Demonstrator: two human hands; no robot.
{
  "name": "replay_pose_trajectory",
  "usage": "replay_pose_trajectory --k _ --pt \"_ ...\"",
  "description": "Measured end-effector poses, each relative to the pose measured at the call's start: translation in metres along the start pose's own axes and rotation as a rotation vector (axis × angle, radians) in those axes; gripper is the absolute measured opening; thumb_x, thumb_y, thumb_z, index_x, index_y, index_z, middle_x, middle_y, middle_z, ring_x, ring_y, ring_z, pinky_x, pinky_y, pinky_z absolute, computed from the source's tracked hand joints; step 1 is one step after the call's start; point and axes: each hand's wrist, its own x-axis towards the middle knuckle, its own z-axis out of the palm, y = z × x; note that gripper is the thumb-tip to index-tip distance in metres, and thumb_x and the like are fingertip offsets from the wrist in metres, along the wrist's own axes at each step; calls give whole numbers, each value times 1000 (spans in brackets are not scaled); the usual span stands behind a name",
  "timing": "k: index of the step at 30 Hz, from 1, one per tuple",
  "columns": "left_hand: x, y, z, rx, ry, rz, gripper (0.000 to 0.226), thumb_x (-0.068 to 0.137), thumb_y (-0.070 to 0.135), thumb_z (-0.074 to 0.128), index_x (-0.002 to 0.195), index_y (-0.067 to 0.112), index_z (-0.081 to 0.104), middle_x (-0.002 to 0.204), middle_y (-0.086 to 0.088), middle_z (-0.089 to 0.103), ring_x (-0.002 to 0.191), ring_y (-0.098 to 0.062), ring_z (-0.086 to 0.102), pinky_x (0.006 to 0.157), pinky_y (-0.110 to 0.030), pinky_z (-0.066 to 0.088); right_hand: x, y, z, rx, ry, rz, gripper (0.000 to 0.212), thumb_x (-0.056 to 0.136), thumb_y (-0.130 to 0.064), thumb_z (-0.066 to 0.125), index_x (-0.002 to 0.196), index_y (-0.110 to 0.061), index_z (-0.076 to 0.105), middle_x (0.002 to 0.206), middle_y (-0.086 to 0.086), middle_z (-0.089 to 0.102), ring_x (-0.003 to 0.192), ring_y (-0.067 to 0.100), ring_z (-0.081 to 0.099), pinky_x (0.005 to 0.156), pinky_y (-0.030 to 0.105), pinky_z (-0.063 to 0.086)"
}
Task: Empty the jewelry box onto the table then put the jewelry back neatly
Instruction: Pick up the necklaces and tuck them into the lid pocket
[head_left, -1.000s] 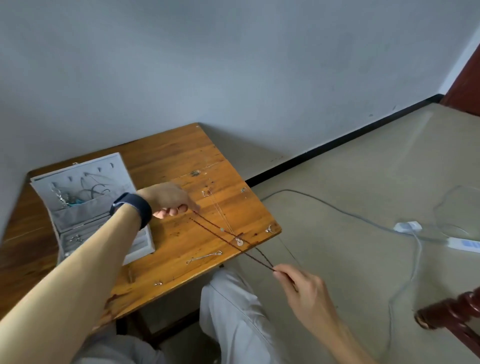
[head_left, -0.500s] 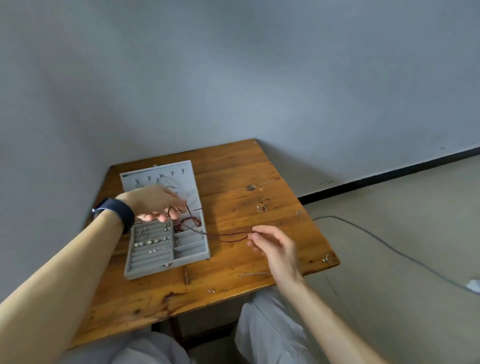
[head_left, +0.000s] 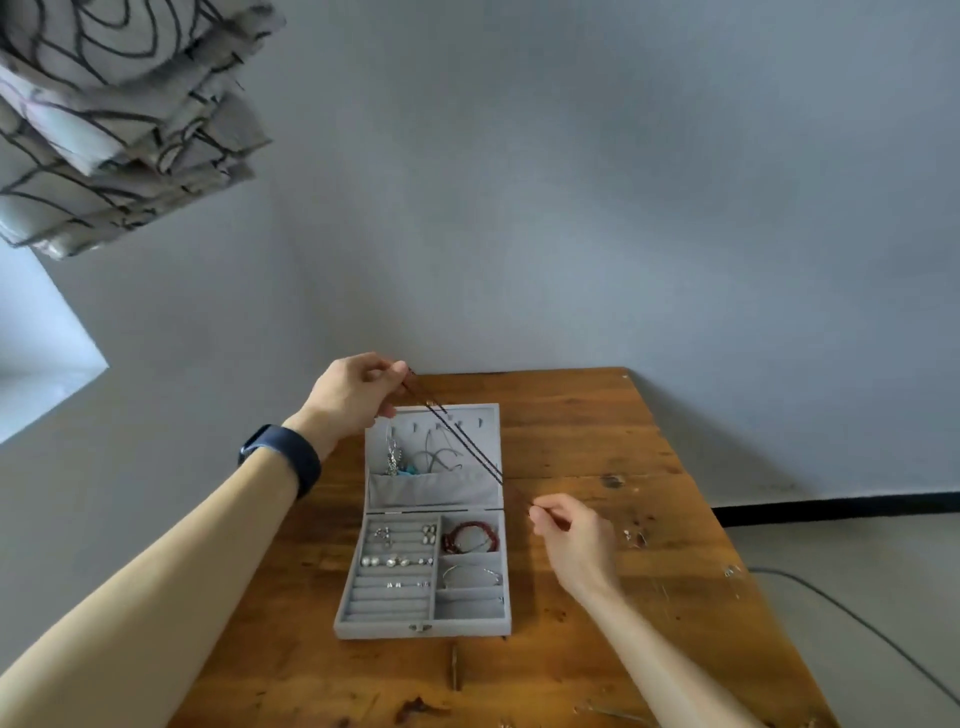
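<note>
A grey jewelry box lies open on the wooden table, its lid flat toward the wall. A thin dark red necklace is stretched taut across the lid. My left hand pinches its upper end above the lid's far left corner. My right hand pinches the lower end just right of the box hinge. The lid pocket holds a silver pendant and a turquoise piece. The tray holds pearl earrings, a red bracelet and a silver bangle.
Small loose jewelry pieces lie on the table right of my right hand, with more near the right edge and front edge. A grey cable runs over the floor at right. Patterned curtain fabric hangs at upper left.
The view swung to face the box squarely. Both hands lifted the necklace from beside the tray and stretched it across the lid, the left hand moving to the far corner.
</note>
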Motion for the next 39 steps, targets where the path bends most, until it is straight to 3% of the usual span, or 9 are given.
replay_pose_trajectory --k 2,5,10,18,23,27,29,33,39 --pt "8 10 1 68 77 68 19 96 40 62 87 27 73 81 7 75 54 -6 65 59 -26 56 24 -8 10 -110 -9 -83 9 94 -28 67 99 -29 75 89 -26 67 83 -16 57 72 -2 41" --pt "21 23 1 79 142 143 18 97 39 61 87 29 72 79 13 74 55 -3 66 63 -27 57 61 -26 28 -270 -37 -199 13 97 -29 62 104 -28 73 98 -16 68 89 -1 58 71 5 41" --pt "38 32 4 82 151 247 15 98 35 61 91 28 72 82 12 72 55 0 65 53 -8 47 101 -48 56 -489 -87 -399 14 100 -31 56 108 -24 65 100 -10 70 91 10 59 66 22 46" --pt "55 19 16 183 88 275 16 98 41 59 98 30 71 87 14 70 56 -2 67 53 -7 45 120 -44 74 -749 -147 -510 22 102 -44 47 104 -28 61 91 -8 69 67 14 64 57 26 47" --pt "61 10 27 207 65 265 21 98 41 59 101 26 73 90 10 70 58 -4 67 54 -7 46 122 -43 73 -707 -267 -489 33 99 -50 48 96 -28 71 86 -10 57 66 14 55 58 25 41" --pt "64 2 34 288 31 265 18 96 39 61 96 27 74 81 15 70 59 1 63 62 -10 49 121 -42 63 -536 -374 -408 25 96 -43 51 101 -29 72 98 -13 64 85 11 63 73 30 54" --pt "65 -2 39 350 -32 251 17 95 40 61 95 28 73 80 17 68 61 4 61 59 -7 46 122 -46 56 -382 -308 -347 22 94 -41 53 107 -31 69 100 -17 67 92 1 63 78 21 52" --pt "66 -11 51 441 -151 196 20 93 41 61 94 27 75 82 13 70 66 -1 63 62 -18 53 127 -64 46 -128 -144 -278 21 90 -39 65 110 -36 60 84 -20 67 76 -7 61 63 11 42" --pt "64 -25 68 550 -151 153 19 94 37 61 98 27 77 91 10 72 82 -9 65 70 -27 56 134 -75 48 -27 -266 -235 17 88 -33 65 103 -39 71 89 -28 68 87 -17 57 62 3 43"
